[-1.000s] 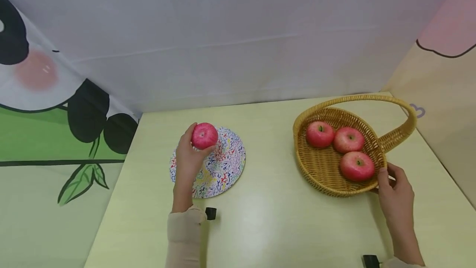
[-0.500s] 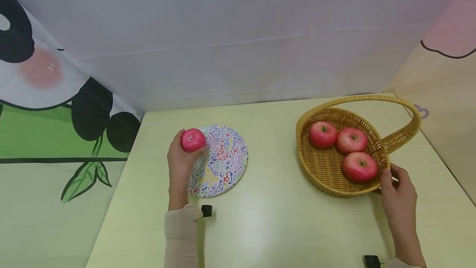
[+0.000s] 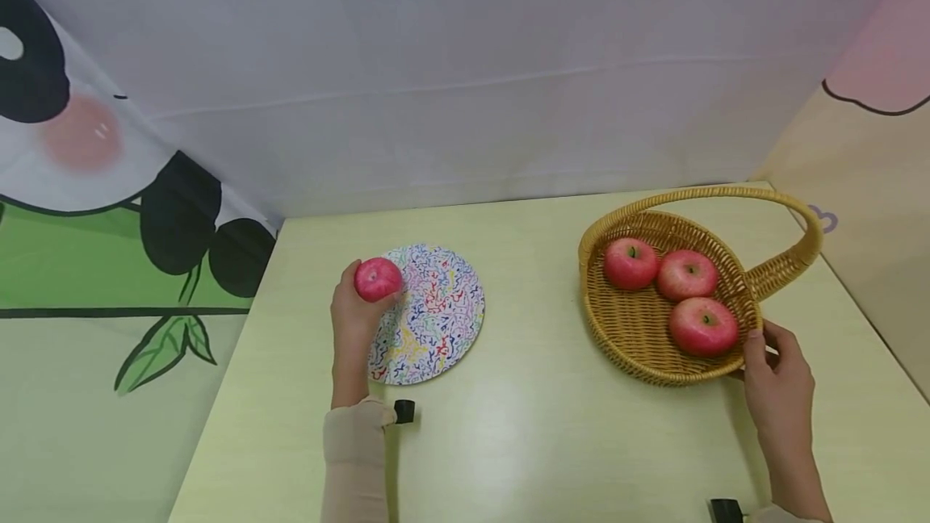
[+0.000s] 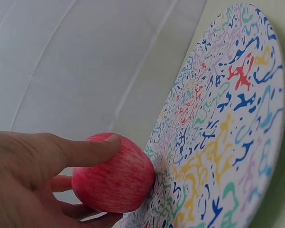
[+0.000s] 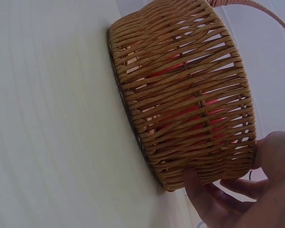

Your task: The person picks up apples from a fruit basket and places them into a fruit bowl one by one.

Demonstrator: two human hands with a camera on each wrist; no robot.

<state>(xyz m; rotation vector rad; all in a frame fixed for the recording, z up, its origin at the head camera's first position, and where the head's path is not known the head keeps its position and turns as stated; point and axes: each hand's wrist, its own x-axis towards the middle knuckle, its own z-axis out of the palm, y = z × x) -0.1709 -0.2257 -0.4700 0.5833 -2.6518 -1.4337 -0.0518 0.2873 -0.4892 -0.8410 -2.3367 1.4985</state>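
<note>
red apple [image 3: 377, 278] gripped in left hand [image 3: 353, 317] at plate [image 3: 436, 321] edge, right hand [image 3: 777, 374] seemingly clasping wicker basket [image 3: 639, 337] rim

We see a pale yellow-green counter [image 3: 508, 442] running back to a white cloth backdrop [image 3: 450, 63] that hangs in soft folds behind it. To the left we find a printed panel [image 3: 94, 208] with black rounded shapes, a pink blush spot, a green band and a drawn leaf sprig, and to the right a beige panel [image 3: 872, 208] topped with pink and edged by a dark curved line.
</note>
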